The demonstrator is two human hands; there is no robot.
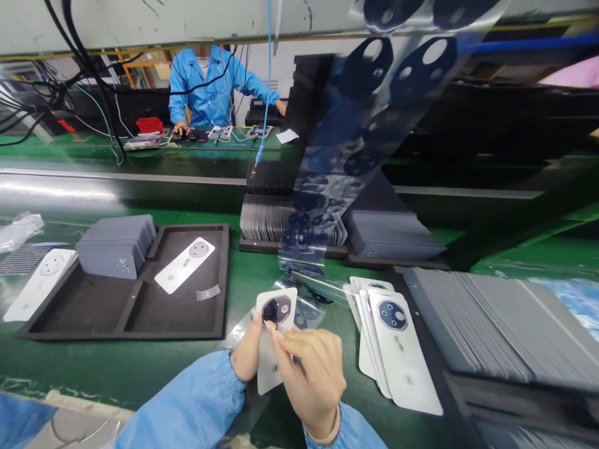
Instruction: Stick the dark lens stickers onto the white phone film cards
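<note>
A white phone back panel (269, 368) with a dark camera-ring area stands between my hands at the lower centre. My left hand (249, 347) grips its left edge, the thumb beside the ring. A dark blue film piece (270, 311) covers part of the ring. My right hand (314, 368) is pinched at the film's lower edge, fingertips over the panel; what lies between them is too small to make out. To the right is an overlapping stack of white panels (406, 355), the top one with a blue film on its ring.
A clear strip with dark blue film pieces (327, 156) hangs down behind the hands. At left, a black tray (223, 280) holds grey panels (115, 243) and one white panel (185, 265). Racks of grey panels (510, 324) stand right. A person (206, 87) works across the bench.
</note>
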